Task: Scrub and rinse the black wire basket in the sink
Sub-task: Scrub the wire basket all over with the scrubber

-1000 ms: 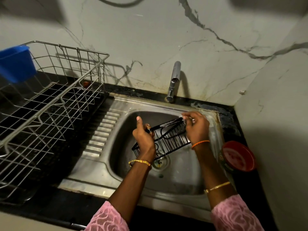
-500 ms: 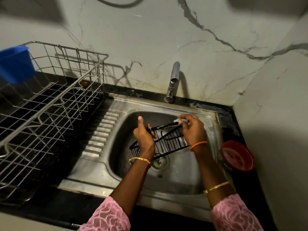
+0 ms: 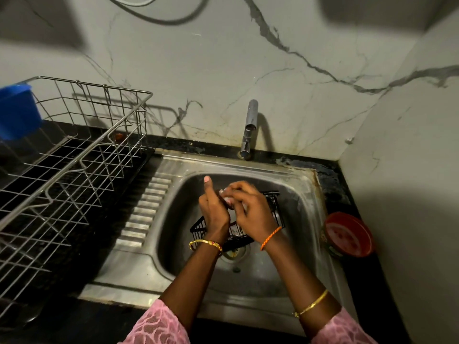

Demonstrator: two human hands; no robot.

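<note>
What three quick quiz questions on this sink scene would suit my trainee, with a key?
1. True or false: water is visibly running from the tap.
2. Which hand grips the black wire basket with its thumb pointing up: left or right?
3. Where does the red bowl sit? A) in the sink B) on the counter right of the sink C) in the dish rack

Key: 1 false; 2 left; 3 B. The right hand holds a small pale scrubber against the basket.
</note>
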